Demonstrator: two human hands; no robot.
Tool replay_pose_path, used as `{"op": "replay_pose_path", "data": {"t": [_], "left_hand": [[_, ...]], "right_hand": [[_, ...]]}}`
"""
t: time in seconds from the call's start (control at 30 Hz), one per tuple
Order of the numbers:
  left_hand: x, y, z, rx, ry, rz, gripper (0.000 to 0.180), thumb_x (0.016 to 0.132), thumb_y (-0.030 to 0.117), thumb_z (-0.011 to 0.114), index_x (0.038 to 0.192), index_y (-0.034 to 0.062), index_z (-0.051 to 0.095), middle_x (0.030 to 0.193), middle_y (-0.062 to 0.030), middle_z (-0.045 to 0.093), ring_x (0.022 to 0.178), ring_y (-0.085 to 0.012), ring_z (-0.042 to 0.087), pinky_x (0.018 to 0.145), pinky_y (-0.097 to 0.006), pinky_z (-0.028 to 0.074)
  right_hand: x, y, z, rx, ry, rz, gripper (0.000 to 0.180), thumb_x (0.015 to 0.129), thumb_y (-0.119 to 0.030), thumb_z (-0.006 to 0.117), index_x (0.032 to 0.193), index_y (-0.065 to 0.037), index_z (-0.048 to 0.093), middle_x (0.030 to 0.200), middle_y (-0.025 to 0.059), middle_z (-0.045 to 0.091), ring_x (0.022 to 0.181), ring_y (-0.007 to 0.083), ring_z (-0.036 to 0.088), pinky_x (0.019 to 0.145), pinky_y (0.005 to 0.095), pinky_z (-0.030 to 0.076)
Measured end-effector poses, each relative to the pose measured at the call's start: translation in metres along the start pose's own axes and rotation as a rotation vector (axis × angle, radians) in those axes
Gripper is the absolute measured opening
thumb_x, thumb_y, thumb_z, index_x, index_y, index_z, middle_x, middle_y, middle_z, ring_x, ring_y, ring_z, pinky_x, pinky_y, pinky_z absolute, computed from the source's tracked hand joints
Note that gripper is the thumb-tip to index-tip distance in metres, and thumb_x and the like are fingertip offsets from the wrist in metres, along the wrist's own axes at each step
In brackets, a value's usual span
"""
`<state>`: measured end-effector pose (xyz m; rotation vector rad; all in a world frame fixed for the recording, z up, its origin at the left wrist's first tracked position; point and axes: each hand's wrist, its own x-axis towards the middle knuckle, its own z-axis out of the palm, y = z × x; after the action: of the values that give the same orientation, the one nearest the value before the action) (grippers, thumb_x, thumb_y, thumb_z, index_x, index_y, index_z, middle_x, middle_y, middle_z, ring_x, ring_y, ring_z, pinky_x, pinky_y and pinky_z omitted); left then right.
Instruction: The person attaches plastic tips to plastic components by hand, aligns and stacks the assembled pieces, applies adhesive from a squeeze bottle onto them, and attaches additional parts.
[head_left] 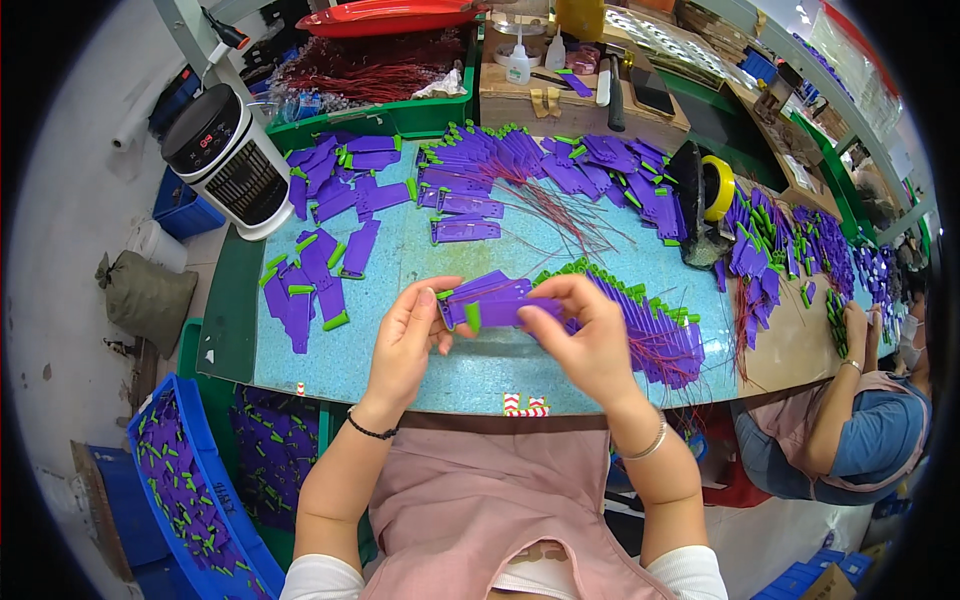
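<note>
Over the near part of the blue mat, both my hands are up at a small stack of flat purple circuit boards with green end pieces. My left hand (412,325) grips the left end of the purple boards (482,288), thumb on top. My right hand (592,325) pinches the right end of one purple board (500,312) between thumb and fingers; its green end (473,316) points left. Just beyond and beside my right hand lies a slanting row of purple boards (655,335) with green tips and thin red wires.
Loose purple boards (310,270) lie at left; a wired row (465,205) fans out at the back. A yellow tape roll (718,188) stands at right, a small heater (225,160) at left. Blue bin (190,490) sits below. At right, another person's hand (855,330) handles boards.
</note>
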<state>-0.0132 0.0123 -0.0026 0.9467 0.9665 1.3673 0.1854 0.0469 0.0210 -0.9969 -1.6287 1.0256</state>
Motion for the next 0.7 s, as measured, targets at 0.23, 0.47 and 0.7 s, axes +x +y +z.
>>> {"op": "replay_pose_path", "data": {"t": [0.23,0.47,0.7], "left_hand": [[-0.012,0.007,0.012,0.183,-0.028,0.093,0.029,0.099,0.018,0.049,0.122,0.0007,0.051,0.094,-0.0084,0.066,0.078,-0.0103,0.064,0.057,-0.02,0.041],[-0.012,-0.005,-0.004,0.381,0.009,0.1,0.025,0.095,0.013,0.056,0.115,-0.0001,0.05,0.089,-0.0105,0.067,0.073,-0.0084,0.061,0.064,-0.02,0.046],[-0.006,0.0,0.002,0.691,-0.078,0.434,0.02,0.087,0.007,0.064,0.105,0.0014,0.056,0.101,-0.0082,0.063,0.086,-0.0103,0.06,0.074,-0.025,0.048]], "right_hand": [[-0.005,0.002,0.018,-0.002,-0.071,0.12,0.024,0.082,-0.007,0.072,0.099,0.001,0.058,0.084,0.0056,0.065,0.07,0.008,0.062,0.056,0.0194,0.044],[-0.009,0.014,0.012,-0.43,0.158,-0.123,0.031,0.078,-0.017,0.076,0.095,-0.002,0.055,0.08,0.0054,0.06,0.063,0.014,0.055,0.056,0.0261,0.046],[-0.014,0.014,0.012,0.157,-0.009,0.027,0.015,0.082,-0.009,0.071,0.091,0.0,0.063,0.081,0.0072,0.065,0.073,0.0115,0.059,0.064,0.0254,0.046]]}}
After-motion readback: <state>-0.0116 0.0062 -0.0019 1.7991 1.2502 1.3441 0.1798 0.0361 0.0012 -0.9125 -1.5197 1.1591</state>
